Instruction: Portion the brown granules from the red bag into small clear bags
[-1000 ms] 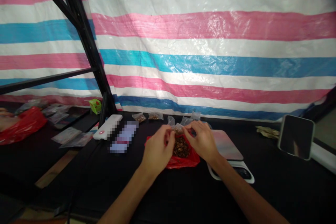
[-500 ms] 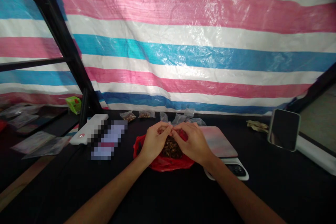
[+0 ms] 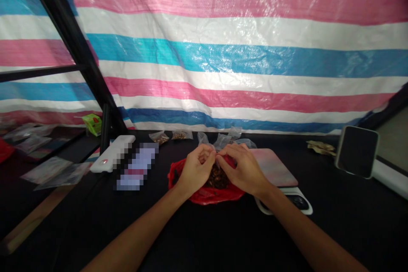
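My left hand (image 3: 197, 168) and right hand (image 3: 245, 168) are pinched narrow over the red bag (image 3: 216, 197) of brown bits (image 3: 218, 178); I can't tell what they hold. Probably fiddly work, needing slow, steady pinching next.

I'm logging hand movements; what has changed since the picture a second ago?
The left hand and right hand have drawn inward, touching or nearly so; any held item is hidden. The crumpled red plastic bag and flat white scale with pinkish top stayed put.

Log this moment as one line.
left grip, right grip: fingertips close together over red plastic bag | held item: unclear | brown pieces: inside bag | digital scale: right of bag
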Motion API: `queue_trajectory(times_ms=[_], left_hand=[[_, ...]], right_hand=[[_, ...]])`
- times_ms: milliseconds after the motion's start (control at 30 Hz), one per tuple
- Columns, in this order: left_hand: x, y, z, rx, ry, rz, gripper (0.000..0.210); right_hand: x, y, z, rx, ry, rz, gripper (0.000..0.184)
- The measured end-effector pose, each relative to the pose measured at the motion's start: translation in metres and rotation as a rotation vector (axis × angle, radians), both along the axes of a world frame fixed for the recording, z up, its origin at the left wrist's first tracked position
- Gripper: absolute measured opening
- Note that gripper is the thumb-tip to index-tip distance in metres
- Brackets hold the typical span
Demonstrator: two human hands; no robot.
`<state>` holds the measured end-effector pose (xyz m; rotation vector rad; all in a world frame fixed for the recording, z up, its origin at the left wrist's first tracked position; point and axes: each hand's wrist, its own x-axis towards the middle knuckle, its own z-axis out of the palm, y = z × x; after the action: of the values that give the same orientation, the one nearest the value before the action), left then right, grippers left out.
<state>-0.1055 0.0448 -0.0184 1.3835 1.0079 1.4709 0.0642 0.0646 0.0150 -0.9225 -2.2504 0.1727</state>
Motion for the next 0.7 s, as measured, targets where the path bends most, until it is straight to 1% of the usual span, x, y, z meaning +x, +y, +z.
queue_trajectory(times_ms=[67,200,400,500,600,700], left_hand=[[-0.001,-0.001,0.001,-0.013,0.038,-0.013,0.029],[-0.002,-0.004,0.007,-0.018,0.150,0.007,0.023],[-0.005,-0.007,0.012,0.035,0.275,-0.003,0.015],[-0.007,-0.008,0.011,0.099,0.352,-0.001,0.016],[-0.008,-0.009,0.010,0.170,0.423,0.031,0.018],[-0.009,-0.009,0.009,0.206,0.457,0.078,0.019]], right_hand=[[0.000,0.000,0.001,0.009,-0.015,-0.007,0.015],[0.002,-0.001,0.004,0.009,-0.037,-0.010,0.016],[0.002,-0.003,0.003,0.001,-0.026,0.002,0.013],[-0.002,-0.004,0.000,0.041,-0.051,-0.005,0.010],[-0.005,-0.005,-0.003,0.113,-0.043,-0.025,0.014],[-0.006,-0.006,-0.002,0.201,0.003,-0.077,0.018]])
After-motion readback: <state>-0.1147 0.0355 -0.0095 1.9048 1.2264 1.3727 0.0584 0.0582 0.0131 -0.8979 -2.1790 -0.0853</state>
